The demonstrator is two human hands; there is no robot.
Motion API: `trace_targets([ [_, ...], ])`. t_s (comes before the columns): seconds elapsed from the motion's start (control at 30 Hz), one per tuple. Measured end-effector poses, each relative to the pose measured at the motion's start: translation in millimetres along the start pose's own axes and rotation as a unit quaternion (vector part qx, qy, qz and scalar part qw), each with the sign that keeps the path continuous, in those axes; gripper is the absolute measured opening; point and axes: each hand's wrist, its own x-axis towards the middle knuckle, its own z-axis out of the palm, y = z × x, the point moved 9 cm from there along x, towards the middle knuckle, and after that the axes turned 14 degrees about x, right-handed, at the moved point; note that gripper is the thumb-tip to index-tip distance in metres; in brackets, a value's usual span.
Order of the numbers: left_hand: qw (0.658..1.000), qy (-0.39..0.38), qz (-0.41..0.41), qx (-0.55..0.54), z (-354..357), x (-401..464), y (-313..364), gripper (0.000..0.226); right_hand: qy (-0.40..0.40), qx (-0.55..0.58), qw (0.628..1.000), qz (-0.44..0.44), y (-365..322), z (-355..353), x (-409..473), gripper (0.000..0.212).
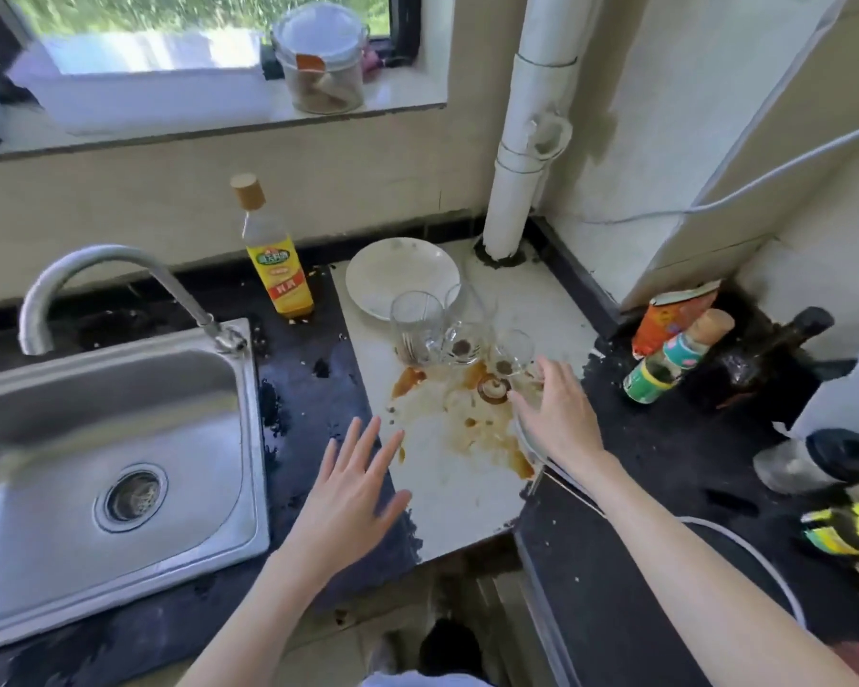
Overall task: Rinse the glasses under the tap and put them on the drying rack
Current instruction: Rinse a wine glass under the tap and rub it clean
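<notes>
Three glasses (417, 327) stood straight up, mouths up, right of the sink (120, 438). Our right hand (559, 414) reached the nearest glass (514, 354) with spread fingers. Our left hand (353, 493) hung open, holding nothing.

Bright daylight from window (169, 37) — blown out; soft blur throughout, wide-angle bending at edges.

Three clear glasses stand upright near the middle of my white counter slab: a tall mug (416, 325), a middle glass (462, 342) touching it, and a small glass (513, 353), the last two with brown dregs.
</notes>
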Motion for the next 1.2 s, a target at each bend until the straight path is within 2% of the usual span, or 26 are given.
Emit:
trace_targets([
  [0.07, 0.999, -0.014, -0.027, -0.027, 4, 12, -2, 0.07, -0.009, 0.009, 1.0, 0.014, 8, 3, 30, 0.077],
  [0.17, 0.995, -0.032, -0.065, -0.072, 6, 20, -4, 0.065, -0.066, 0.027, 0.996, 0.047, 20, 19, 61, 0.093],
  [0.23, 0.992, -0.042, -0.081, -0.086, 8, 24, -6, 0.064, -0.096, 0.051, 0.993, 0.052, 26, 29, 73, 0.091],
  [0.33, 0.988, -0.04, -0.097, -0.113, 12, 29, -9, 0.063, -0.085, 0.081, 0.992, 0.037, 27, 27, 84, 0.077],
  [0.47, 0.984, -0.041, -0.101, -0.142, 18, 28, -14, 0.064, -0.107, 0.062, 0.992, 0.003, 12, 33, 69, 0.071],
  [0.63, 0.969, -0.032, -0.115, -0.216, 17, 11, -34, 0.07, -0.192, 0.071, 0.977, -0.057, -47, 70, 33, 0.073],
  [0.83, 0.93, 0.024, -0.161, -0.33, -4, -24, -109, 0.082, -0.311, 0.167, 0.934, -0.06, -148, 157, -11, 0.054],
  [0.97, 0.911, 0.016, -0.172, -0.374, -5, -50, -172, 0.079, -0.335, 0.192, 0.92, -0.067, -206, 220, -39, 0.047],
  [1.07, 0.895, 0.045, -0.195, -0.398, -5, -68, -215, 0.071, -0.351, 0.192, 0.914, -0.065, -237, 255, -51, 0.051],
  [1.2, 0.857, 0.061, -0.221, -0.461, 7, -79, -255, 0.066, -0.353, 0.215, 0.909, -0.049, -264, 290, -54, 0.051],
])
